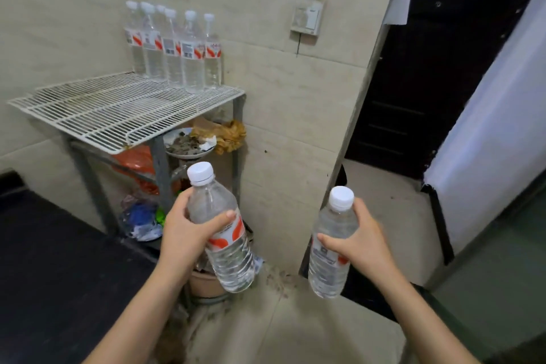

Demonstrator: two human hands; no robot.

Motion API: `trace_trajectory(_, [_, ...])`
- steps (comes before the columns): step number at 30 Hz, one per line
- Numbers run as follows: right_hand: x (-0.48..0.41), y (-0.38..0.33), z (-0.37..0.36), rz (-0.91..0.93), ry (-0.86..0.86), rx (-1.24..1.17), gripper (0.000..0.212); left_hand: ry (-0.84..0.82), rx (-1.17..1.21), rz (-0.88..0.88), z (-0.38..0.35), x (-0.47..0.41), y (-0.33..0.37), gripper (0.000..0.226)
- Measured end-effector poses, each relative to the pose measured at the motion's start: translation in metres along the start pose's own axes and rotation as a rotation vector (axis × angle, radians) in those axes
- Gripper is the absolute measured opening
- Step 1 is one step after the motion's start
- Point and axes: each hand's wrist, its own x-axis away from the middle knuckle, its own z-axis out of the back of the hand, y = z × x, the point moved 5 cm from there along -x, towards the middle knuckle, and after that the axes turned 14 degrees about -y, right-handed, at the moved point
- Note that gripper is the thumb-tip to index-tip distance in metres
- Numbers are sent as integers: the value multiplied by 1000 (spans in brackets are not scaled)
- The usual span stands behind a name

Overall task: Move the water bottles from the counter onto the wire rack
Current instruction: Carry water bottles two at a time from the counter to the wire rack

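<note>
wire rack [88, 115] has bottles [174, 50] packed into its back corner, probably so more fit. my left hand [183, 233] wraps one bottle [227, 251] mid-body, right hand [365, 245] grips a second bottle [329, 266] near its shoulder, both airborne below it

Rack [88, 109] against wall [74, 9], upper left; bottle row [172, 53] on its back right corner. Plate [183, 148] under rack. Counter [53, 260] lower left. Left hand [184, 233] grips left bottle [227, 251] before rack; right hand [365, 245] grips right bottle [329, 266], apart, further right. Switch [307, 16] on wall, right of row.
</note>
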Motion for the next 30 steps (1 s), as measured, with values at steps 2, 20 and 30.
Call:
trace_trajectory(2, [-30, -2, 7, 50, -46, 0, 51, 62, 19, -29, -4, -12, 9, 50])
trace_trajectory(20, [-274, -174, -50, 598, -242, -318, 59, 304, -208, -304, 111, -183, 120, 56])
trace_trajectory(30, [-419, -288, -120, 729, -210, -432, 56, 477, -183, -320, 214, -314, 122, 51])
